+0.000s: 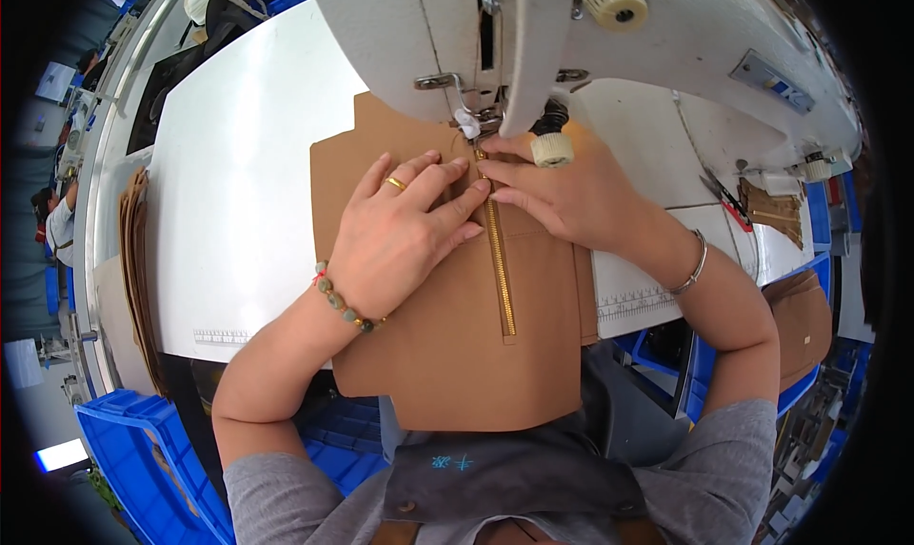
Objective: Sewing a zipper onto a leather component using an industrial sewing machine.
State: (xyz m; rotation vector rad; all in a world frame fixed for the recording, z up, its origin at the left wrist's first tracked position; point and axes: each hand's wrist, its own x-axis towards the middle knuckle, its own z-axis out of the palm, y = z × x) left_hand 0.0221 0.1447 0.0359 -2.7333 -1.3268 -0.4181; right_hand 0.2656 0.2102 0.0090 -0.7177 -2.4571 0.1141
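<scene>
Spreading across most of the view is the white bench (238,212), w/ the big white sewing machine (571,31) looming over its far edge. A brown panel (447,355) of stiff leather-like material is laid flat on the bench, its near edge hanging past the bench toward the person's lap. More brown pieces are stacked at the far left edge (133,259) and at the right (800,317); blue bins (143,459) are seen below. The left hand (400,231) is pressed flat on the panel, fingers (447,178) extended and spread, nothing gripped; a gold ring and a bead bracelet are worn. The right hand (571,198) is laid opposite, fingers straight and pressing down, also gripping nothing; a silver bangle is worn at the wrist. A gold zipper (500,259) is set into the panel, its long axis running near-to-far, straight toward the presser foot (476,131). The zipper's far end is flanked by both sets of fingertips, left hand to its left, right hand to its right, approx. equally near; the needle area lies just beyond the fingertips, away from the person.
</scene>
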